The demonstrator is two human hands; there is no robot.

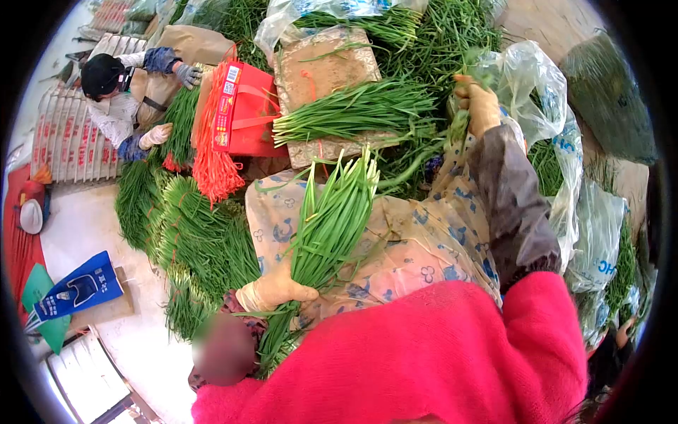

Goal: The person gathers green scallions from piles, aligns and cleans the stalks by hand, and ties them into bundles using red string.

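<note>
1. a pale floor (141, 283) covers the left side, with bright light washing it out toward the bottom.
2. at lower left stands a white-topped piece of furniture (88, 371) with a darker frame.
3. a blue printed panel (81, 291) overlaps a green panel (54, 331), near a red surface (21, 261) at the far left.
4. a ridged, pale stack (70, 145) with red lettering sits at upper left.
5. tan ground (547, 25) shows at upper right.

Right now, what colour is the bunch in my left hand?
The bunch is green, paler at its far end; best in head view.

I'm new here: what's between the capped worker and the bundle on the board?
Other greens, orange strands and a red box, in the head view.
</note>
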